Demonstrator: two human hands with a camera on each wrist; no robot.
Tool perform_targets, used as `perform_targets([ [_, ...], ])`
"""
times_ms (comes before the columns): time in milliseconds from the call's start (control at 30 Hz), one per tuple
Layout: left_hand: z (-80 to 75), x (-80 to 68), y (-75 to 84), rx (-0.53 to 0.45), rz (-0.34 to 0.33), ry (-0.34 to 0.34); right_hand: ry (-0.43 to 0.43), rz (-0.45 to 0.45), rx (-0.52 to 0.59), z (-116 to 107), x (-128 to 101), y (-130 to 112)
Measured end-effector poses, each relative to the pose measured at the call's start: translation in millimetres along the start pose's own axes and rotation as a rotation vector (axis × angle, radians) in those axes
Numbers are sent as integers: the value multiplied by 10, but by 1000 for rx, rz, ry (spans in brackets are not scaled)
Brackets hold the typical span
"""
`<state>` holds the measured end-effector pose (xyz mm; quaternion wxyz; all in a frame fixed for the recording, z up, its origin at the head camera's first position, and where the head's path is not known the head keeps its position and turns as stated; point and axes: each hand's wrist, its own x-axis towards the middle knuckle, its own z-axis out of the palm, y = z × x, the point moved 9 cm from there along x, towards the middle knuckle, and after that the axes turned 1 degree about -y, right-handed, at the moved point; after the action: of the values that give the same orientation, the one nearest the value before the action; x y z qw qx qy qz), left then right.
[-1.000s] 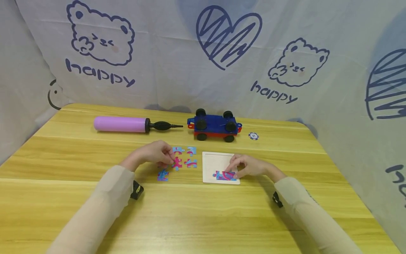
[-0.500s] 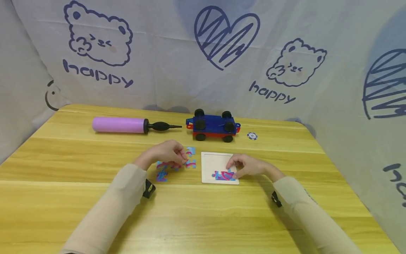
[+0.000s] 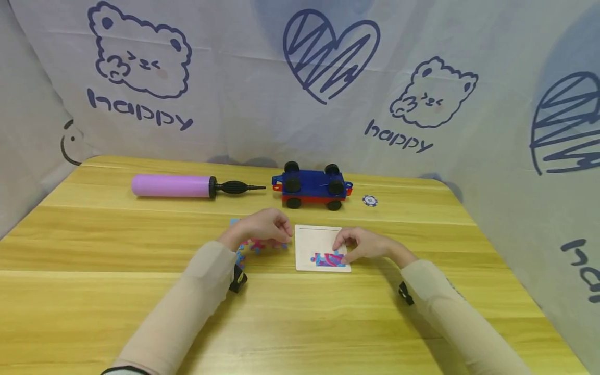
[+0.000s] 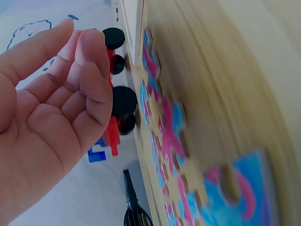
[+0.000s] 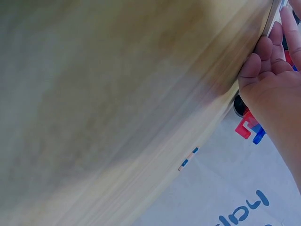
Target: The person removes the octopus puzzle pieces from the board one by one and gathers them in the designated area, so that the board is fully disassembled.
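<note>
In the head view my left hand (image 3: pixel 268 225) hovers over loose jigsaw puzzle pieces (image 3: pixel 257 246), its fingertips near the left rim of a shallow pale square tray (image 3: pixel 307 238). From the left wrist, the palm shows loosely bent fingers with no piece seen between them; a pink-and-blue jigsaw piece (image 4: pixel 170 134) lies flat beside several others. Joined jigsaw pieces (image 3: pixel 326 259) sit in the tray's lower right. My right hand (image 3: pixel 369 243) rests there, thumb at their right end, forefinger spread apart above. The right wrist view hides its fingertips behind the hand.
Behind the tray lies an upturned blue-and-red toy car (image 3: pixel 313 186) with black wheels. A purple hand pump (image 3: pixel 173 186) lies to its left, nozzle pointing right. One poker chip (image 3: pixel 370 200) is on the right. A printed cloth (image 3: pixel 244 104) hangs behind the wooden table (image 3: pixel 300 317).
My left hand has moved rightward across the loose pieces to the tray's left side. The right hand stays at the joined pieces, its forefinger slightly lifted. The view has shifted a little.
</note>
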<state>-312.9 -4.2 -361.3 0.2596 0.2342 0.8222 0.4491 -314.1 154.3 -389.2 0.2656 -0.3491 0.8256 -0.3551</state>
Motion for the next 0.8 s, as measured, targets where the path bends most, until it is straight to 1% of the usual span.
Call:
perform_targets([
  [133, 56, 70, 36, 9, -2, 0, 0, 3, 0, 0, -1, -8],
  [300, 129, 159, 80, 64, -6, 3, 0, -1, 0, -3, 3, -10],
  [400, 173, 207, 72, 79, -26, -3, 0, -3, -2, -4, 9, -5],
  [533, 235, 261, 62, 71, -60, -17, 4, 0, -1, -6, 9, 0],
  [800, 366, 361, 70, 134, -103, -45, 6, -1, 0, -12, 6, 6],
])
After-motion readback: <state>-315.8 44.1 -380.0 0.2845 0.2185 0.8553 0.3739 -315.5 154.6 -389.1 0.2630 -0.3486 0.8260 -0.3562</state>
